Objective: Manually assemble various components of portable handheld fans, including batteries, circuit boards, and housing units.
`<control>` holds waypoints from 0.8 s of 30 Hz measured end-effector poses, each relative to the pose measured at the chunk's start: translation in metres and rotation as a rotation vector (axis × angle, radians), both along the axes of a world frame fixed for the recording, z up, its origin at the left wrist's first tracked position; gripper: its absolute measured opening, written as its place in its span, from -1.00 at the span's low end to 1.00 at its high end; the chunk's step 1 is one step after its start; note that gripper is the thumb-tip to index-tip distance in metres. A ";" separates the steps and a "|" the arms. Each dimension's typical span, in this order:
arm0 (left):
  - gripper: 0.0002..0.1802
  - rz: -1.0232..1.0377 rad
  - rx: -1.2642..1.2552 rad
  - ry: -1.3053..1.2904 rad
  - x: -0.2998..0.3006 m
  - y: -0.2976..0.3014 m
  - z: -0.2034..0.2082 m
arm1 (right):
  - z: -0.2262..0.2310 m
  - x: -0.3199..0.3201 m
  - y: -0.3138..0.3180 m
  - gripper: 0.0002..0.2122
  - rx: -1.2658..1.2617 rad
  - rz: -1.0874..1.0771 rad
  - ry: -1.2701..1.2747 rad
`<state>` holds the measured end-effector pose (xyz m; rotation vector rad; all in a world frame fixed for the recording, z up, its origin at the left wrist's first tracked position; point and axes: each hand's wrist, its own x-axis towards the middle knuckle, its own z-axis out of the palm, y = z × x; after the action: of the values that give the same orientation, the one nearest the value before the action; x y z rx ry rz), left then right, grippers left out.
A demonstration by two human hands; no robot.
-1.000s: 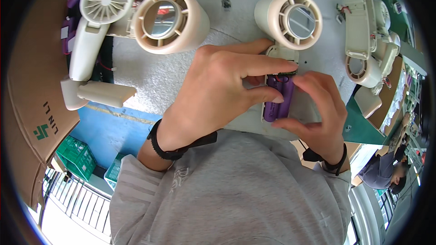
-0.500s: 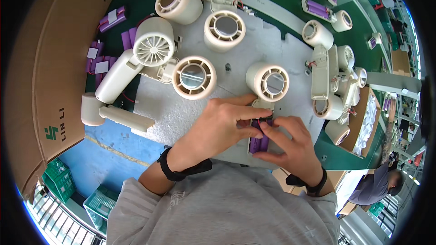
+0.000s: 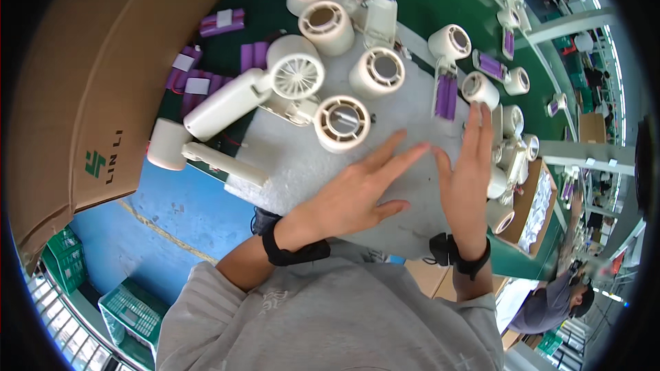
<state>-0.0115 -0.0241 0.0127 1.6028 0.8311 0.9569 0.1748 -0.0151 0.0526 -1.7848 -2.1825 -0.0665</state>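
My left hand hovers over the grey foam mat, fingers apart, with nothing in it. My right hand is also empty, its fingers stretched out forward and thumb apart. Just beyond the right hand's thumb lies a cream handheld fan with a round head and an open handle holding purple battery cells. The right fingertips come close to another fan head; whether they touch it I cannot tell. Nearest my left hand is a fan head with a shiny round centre.
Several more cream fans, one with a slatted grille, crowd the mat's left side. Purple battery packs lie beside a tall cardboard box. At right, fan parts stand by an open carton. A person works farther right.
Both hands have let go of the fan with the purple cells and opened. That fan now lies farther forward and right on the mat. The whole view has shifted.
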 end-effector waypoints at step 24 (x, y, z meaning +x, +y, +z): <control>-0.82 -0.135 0.193 -0.045 0.003 0.007 -0.031 | 0.008 -0.275 0.243 -0.41 -0.538 0.794 -0.603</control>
<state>-0.0084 -0.0174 -0.0187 1.7717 0.6050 0.9963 -0.0999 0.2278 0.0606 -1.0179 -3.4602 0.2112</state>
